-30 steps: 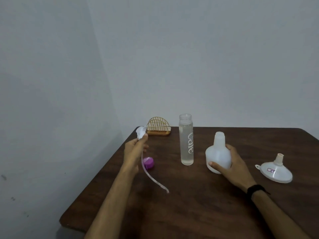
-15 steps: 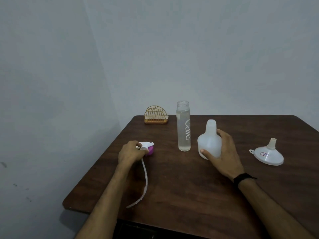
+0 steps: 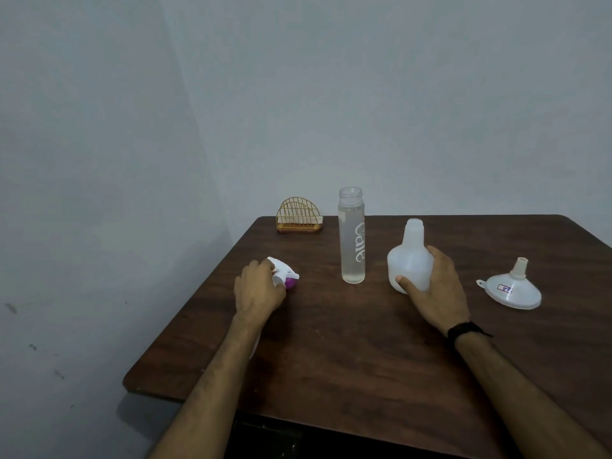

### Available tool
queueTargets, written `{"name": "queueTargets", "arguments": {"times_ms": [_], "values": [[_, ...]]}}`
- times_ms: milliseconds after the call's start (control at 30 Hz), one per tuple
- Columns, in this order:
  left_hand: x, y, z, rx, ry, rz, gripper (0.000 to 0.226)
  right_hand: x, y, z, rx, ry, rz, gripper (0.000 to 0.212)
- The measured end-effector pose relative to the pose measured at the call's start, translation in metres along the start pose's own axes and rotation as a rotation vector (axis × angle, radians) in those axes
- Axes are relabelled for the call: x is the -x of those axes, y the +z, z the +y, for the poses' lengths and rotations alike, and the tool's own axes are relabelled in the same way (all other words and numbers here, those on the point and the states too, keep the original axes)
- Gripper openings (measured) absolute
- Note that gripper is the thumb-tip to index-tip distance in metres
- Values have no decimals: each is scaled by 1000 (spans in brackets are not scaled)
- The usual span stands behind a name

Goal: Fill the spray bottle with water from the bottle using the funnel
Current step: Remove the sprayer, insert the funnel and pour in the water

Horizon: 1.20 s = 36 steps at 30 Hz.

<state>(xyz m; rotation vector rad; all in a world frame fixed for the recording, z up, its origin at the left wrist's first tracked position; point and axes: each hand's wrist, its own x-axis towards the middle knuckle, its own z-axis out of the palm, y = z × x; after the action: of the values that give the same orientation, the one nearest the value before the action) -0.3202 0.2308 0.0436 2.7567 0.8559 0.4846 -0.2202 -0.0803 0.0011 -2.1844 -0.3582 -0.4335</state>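
The white spray bottle (image 3: 409, 260) stands upright on the dark wooden table (image 3: 347, 352) with its neck uncovered; my right hand (image 3: 433, 289) wraps around its lower right side. Left of it stands a tall clear water bottle (image 3: 351, 236), uncapped and nearly full. My left hand (image 3: 258, 293) lies on the table, closed on the white spray head (image 3: 281, 271), which has a purple collar; its dip tube is mostly hidden under my forearm. The white funnel (image 3: 511, 288) rests upside down at the right, spout up.
A small golden wire holder (image 3: 299, 216) sits at the table's back left corner. Grey walls rise behind and to the left. The table's left and front edges lie close to my forearms.
My left hand brought the spray head down from the air onto the table beside the water bottle. The dip tube is now under my forearm. My right hand stayed on the spray bottle.
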Motion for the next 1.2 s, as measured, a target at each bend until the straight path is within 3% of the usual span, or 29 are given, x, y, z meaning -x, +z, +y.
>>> {"name": "queueTargets", "arguments": {"times_ms": [100,200,367,567,767,900,1067,1200], "values": [[-1,3,7,-10,71,-40,62,0,-1,1,-2,31,11,83],[1,6,15,102,14,-134,65,0,-1,0,-10,41,2,83],[11,18,25,264,44,-59,42,0,-2,0,-11,54,-8,84],[27,26,35,252,138,-85,23,0,-1,2,-17,59,5,84],[26,24,38,132,122,-45,35,-1,1,4,-10,53,15,85],[23,26,35,41,156,-36,58,-1,1,4,-11,49,16,85],[20,29,32,54,233,-121,50,-1,0,6,-7,48,18,85],[15,25,27,27,173,-129,53,-4,-1,10,34,83,38,85]]}}
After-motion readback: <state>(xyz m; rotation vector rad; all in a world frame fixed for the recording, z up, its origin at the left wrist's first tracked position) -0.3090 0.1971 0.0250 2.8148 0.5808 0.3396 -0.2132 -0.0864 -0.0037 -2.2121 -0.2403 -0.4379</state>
